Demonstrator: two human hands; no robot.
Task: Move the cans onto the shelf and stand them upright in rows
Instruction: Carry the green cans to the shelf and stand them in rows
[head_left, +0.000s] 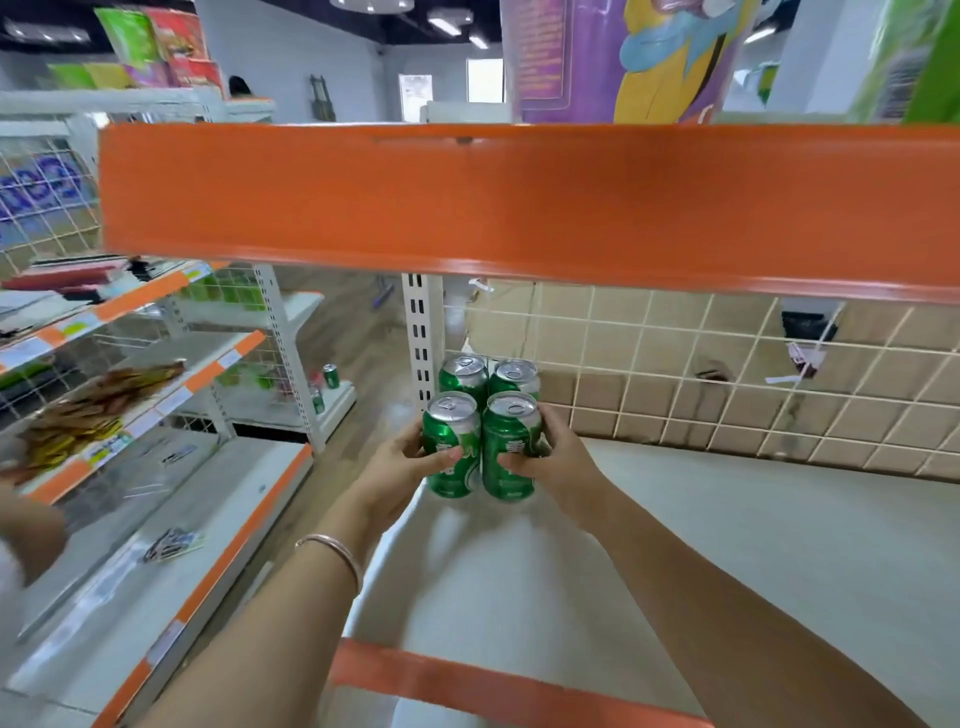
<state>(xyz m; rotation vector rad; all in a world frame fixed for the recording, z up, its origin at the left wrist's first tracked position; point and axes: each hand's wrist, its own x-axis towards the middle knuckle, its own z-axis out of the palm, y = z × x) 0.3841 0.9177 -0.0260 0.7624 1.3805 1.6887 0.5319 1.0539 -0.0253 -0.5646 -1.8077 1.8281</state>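
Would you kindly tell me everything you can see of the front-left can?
The front-left can is green with pale lettering and a silver top with a pull tab, apparently sealed metal. It is upright, seemingly standing on the white shelf near the back grid, in the front row of a two-by-two block, close against the front-right can. The left hand grips its left side, thumb across its front.

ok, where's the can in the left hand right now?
Head view, centre: front-left can, upright near the back-left corner of the shelf, gripped by the left hand, beside the front-right can and just ahead of the back cans.
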